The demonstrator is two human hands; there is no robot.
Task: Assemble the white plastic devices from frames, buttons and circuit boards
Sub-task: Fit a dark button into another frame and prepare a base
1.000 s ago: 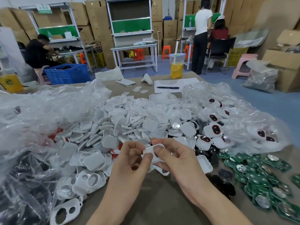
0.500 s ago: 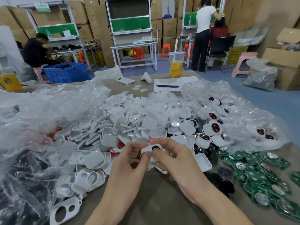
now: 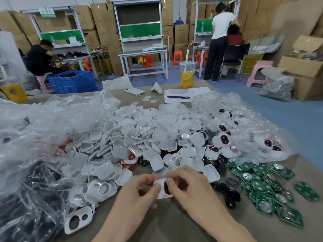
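step: seating a black button [image 3: 166, 188] in a white frame [image 3: 161, 194]; early in this unit, no board fitted yet by the look of it
left hand [image 3: 138, 193]: closed around the frame's left edge, thumb on top and fingers curled under
right hand [image 3: 190, 187]: pinching the button against the frame, thumb tip on it, other fingers curled behind
frame location: held in the air between both hands, just above the table [image 3: 166, 224] at its near edge
button fit: blurred; probably only part way into its opening, can't tell if it is flush
how to do it well: left hand keeps the frame steady and level; line the button up with its hole before pushing; press square with the thumb, not on one edge, so it doesn't tilt or jam; back the frame from underneath so it doesn't flex; check it sits flush before reaching for a board
risk: button slips off sideways, or the thin frame twists under a hard push
spare frames [image 3: 97, 189]: heap just left of the hands, on the table
spare buttons [image 3: 229, 196]: black, loose, just right of the hands
boards [image 3: 265, 189]: green pile further right, within right-hand reach
covers [image 3: 139, 133]: big white heap behind the hands
bag [image 3: 253, 137]: clear plastic at the right rear, holds white units with buttons already in
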